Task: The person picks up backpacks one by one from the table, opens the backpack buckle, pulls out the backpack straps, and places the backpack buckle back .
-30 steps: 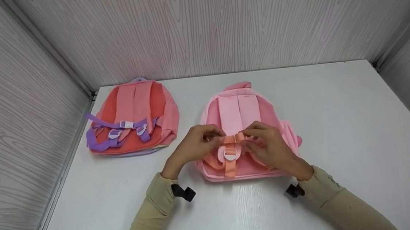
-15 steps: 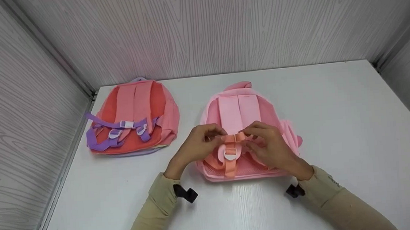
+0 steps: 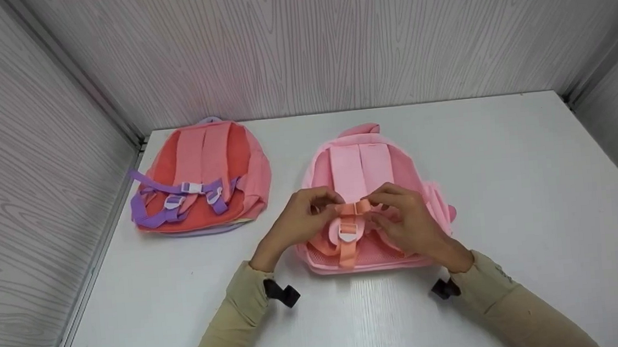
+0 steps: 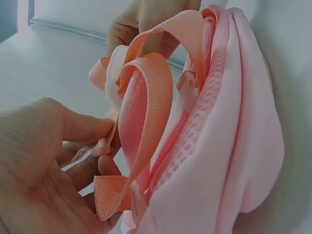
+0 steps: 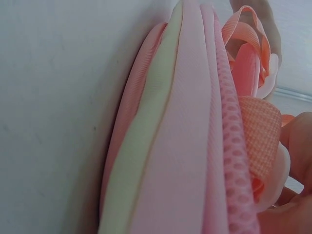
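White table (image 3: 519, 179) underneath, grained wall (image 3: 298, 42) behind. Pink backpack (image 3: 348, 170) about mid-table, lying flat, harness side up, top handle (image 3: 359, 130) toward the wall. Coral backpack (image 3: 192, 155) off to the left, well apart, purple straps (image 3: 138, 212) on top, untouched. Left hand (image 3: 300, 218) and right hand (image 3: 409, 218) both over the lower half of the pink backpack, fingertips near each other. Orange strap (image 3: 346, 210) held roughly level between them. Left: thumb and finger clamped on the strap, clear in the left wrist view. Right: pinching the other end, contact partly hidden in the right wrist view. White adjuster (image 3: 348, 232) just below, not gripped. Small orange buckle (image 3: 356, 208) in the strap, between both pinches; joined or parting, cannot tell.

Just changed: very little. Left hand nudged slightly inward, toward the right one; right hand, strap and both backpacks practically in place. Judgement: fine fiddling at the buckle, still mid-step, nothing let go, no clear progress over the last second.
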{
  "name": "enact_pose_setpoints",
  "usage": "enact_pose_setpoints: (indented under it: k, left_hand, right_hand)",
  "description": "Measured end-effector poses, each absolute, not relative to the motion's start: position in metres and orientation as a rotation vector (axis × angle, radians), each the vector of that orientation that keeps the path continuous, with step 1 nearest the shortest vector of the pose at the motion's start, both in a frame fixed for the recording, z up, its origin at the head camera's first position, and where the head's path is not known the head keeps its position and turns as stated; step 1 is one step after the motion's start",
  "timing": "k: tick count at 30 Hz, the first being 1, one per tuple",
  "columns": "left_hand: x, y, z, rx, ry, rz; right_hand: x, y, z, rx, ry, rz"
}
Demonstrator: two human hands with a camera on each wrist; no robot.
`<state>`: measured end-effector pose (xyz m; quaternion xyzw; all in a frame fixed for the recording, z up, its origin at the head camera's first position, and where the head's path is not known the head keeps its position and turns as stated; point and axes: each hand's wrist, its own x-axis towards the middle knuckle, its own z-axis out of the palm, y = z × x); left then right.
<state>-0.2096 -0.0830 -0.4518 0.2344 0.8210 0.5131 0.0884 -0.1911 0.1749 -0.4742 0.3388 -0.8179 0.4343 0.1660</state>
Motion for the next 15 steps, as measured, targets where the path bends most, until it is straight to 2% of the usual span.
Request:
enact_pose_setpoints:
  k: [15]
  left_hand:
    - [-0.2091, -0.0798, -0.4551, 0.718, 2.461, 1.515]
  right_hand:
    - [-0.1907, 0.1740, -0.4745, 0.966, -2.324, 1.238]
